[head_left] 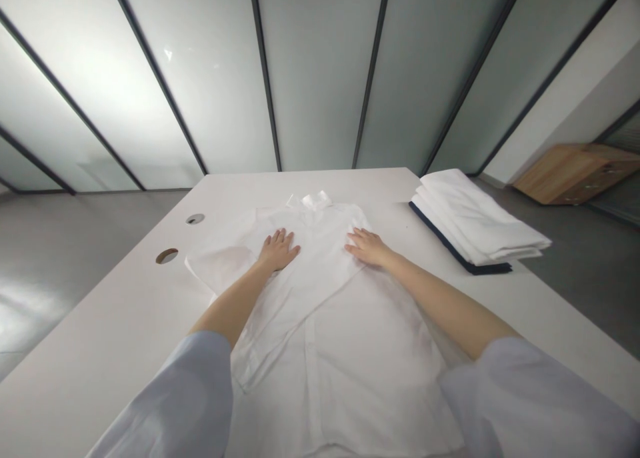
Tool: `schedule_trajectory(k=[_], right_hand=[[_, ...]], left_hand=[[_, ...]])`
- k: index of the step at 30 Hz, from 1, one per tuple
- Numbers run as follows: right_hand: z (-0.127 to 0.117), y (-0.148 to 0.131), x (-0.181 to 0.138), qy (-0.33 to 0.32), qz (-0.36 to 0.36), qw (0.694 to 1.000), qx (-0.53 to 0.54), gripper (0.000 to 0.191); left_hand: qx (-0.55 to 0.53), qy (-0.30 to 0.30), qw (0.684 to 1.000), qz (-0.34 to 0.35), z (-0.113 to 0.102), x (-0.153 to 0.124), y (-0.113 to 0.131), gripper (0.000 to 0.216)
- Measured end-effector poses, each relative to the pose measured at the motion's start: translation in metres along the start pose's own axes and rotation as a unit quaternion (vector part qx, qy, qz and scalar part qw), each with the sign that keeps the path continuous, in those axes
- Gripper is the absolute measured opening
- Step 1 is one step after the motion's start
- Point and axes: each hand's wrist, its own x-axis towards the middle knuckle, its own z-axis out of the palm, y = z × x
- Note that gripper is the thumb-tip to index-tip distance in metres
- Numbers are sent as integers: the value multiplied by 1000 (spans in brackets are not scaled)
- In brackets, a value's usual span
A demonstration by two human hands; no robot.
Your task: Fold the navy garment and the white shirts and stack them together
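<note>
A white shirt [360,338] lies spread on the white table, its collar [315,201] toward the far edge. One sleeve is folded slantwise across the body from the right, its cuff end low on the left. The other sleeve [220,261] sticks out to the left. My left hand [278,250] rests flat on the upper left of the shirt, fingers spread. On the upper right, by the folded side, my right hand [367,246] lies palm down with its fingers apart. Neither hand grips the cloth.
A stack of folded white cloth [475,215] sits on a dark navy piece [445,241] at the table's right edge. Two round cable holes, one open [167,255] and one covered [195,219], are at the left. Beyond stand frosted glass panels [320,71] and a wooden cabinet [575,171].
</note>
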Motion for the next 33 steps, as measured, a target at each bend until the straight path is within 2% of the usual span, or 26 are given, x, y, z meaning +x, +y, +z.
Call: schedule_trajectory(k=[2, 5, 13, 15, 18, 22, 25, 33], right_hand=[[5, -10, -14, -14, 14, 1000, 1, 65], [9, -17, -26, 0, 27, 1000, -1, 67], [11, -18, -28, 29, 23, 999, 12, 64], [12, -16, -27, 41, 21, 999, 23, 66], [15, -12, -27, 59, 22, 997, 47, 73], [18, -2, -26, 61, -4, 996, 59, 64], [20, 3, -27, 71, -26, 995, 65, 58], [20, 4, -26, 75, -28, 995, 66, 58]], left_hand=[[-1, 1, 1000, 0, -1, 1, -1, 65], [-6, 9, 1000, 2, -3, 1, 0, 64], [-32, -25, 998, -50, -6, -11, 0, 66], [-41, -12, 998, -38, -4, -17, -4, 65], [-57, 45, 997, -14, 1, -28, -12, 57], [-100, 104, 990, 1, 7, -38, -19, 47], [-127, 114, 985, 13, 8, -40, -23, 47], [-131, 102, 986, 16, 6, -42, -23, 48]])
